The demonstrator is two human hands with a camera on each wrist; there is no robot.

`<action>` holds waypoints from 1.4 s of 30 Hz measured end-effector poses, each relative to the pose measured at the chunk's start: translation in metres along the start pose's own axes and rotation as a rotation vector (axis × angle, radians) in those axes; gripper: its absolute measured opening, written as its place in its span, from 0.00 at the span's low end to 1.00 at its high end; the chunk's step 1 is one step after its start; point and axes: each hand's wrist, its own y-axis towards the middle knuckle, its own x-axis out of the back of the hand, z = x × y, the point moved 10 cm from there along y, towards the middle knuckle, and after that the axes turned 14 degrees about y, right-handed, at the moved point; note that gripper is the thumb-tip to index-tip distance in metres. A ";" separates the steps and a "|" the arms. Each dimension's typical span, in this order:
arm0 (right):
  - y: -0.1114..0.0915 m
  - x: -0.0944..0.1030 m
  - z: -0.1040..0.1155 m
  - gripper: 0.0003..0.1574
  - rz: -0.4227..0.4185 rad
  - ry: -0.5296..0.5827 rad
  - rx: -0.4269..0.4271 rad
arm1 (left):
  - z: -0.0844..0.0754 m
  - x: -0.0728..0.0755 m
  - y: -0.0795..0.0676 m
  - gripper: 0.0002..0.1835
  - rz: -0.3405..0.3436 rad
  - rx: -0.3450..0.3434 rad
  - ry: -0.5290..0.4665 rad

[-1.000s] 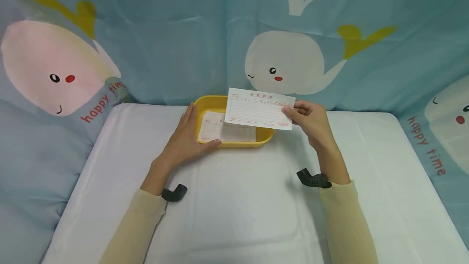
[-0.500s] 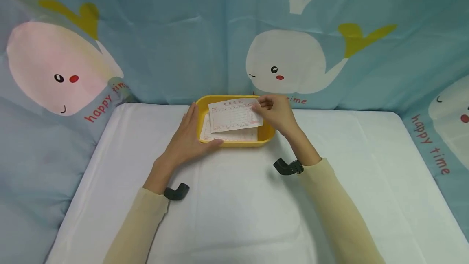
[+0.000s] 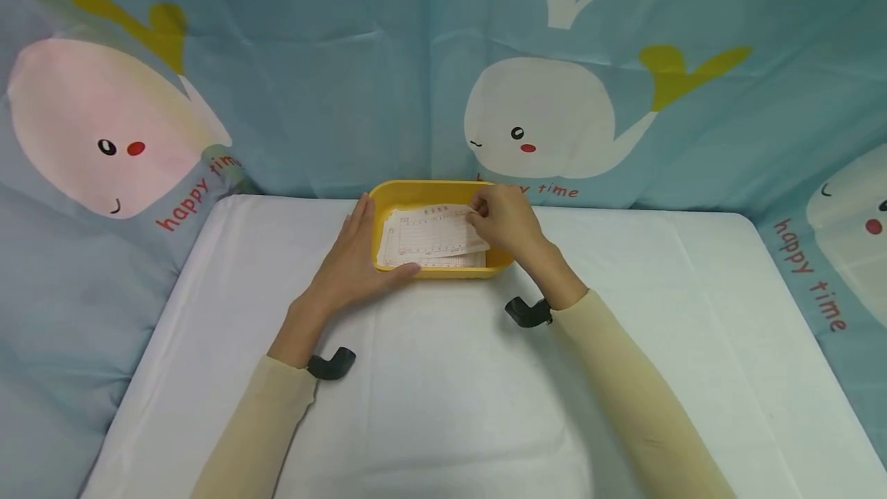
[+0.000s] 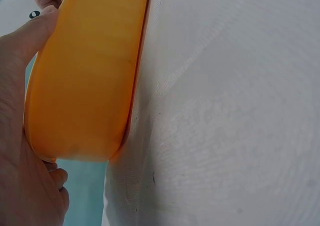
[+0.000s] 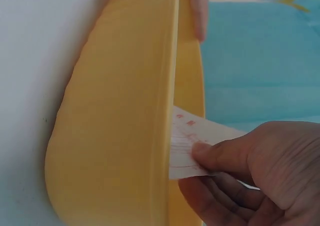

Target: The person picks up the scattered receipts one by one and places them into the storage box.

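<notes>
My right hand point(image 3: 511, 226) pinches the right end of a printed paper receipt slip point(image 3: 436, 231) between thumb and fingers. The slip lies low inside a yellow plastic tray point(image 3: 457, 273), slightly askew over other printed slips point(image 3: 388, 246). In the right wrist view, the thumb lies on top of the slip point(image 5: 182, 158), with fingers beneath, and the tray wall point(image 5: 120, 105) hides the rest. My left hand point(image 3: 346, 260) rests against the tray's left end, fingers straight and thumb along the front rim. The left wrist view shows that thumb over the rim of the tray point(image 4: 87, 75).
A white cloth point(image 3: 443, 383) covers the table under the tray. Behind hangs a blue curtain point(image 3: 333, 98) printed with whales, close to the tray's far side. Each wrist carries a black camera mount, one at the left point(image 3: 333, 364) and one at the right point(image 3: 528, 313).
My right hand has moved left and down, bringing the held slip from above the tray's right side onto the slips inside. The left hand has stayed in place at the tray.
</notes>
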 end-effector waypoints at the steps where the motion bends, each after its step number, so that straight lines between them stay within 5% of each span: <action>1: 0.001 -0.001 0.001 0.07 0.006 0.003 0.003 | 0.000 0.000 0.000 0.77 0.000 0.000 0.001; 15: 0.013 0.002 0.004 0.10 0.120 0.004 -0.038 | 0.000 0.000 -0.001 0.76 -0.003 -0.006 -0.001; 23: 0.016 0.001 0.004 0.11 0.116 -0.003 -0.028 | 0.001 0.000 -0.001 0.75 -0.013 -0.005 -0.011; 29: 0.012 0.003 -0.003 0.23 0.095 0.057 -0.052 | 0.003 0.001 -0.001 0.76 -0.002 -0.003 -0.003; 34: -0.009 0.023 0.000 0.25 -0.078 0.200 0.019 | 0.005 0.004 -0.003 0.76 -0.001 0.007 -0.002; 39: -0.062 0.055 -0.015 0.18 -0.369 0.256 0.142 | 0.002 0.000 -0.003 0.77 0.000 -0.001 -0.021; 42: -0.088 0.063 -0.029 0.17 -0.451 0.240 0.179 | 0.003 -0.002 -0.005 0.77 -0.002 -0.001 -0.020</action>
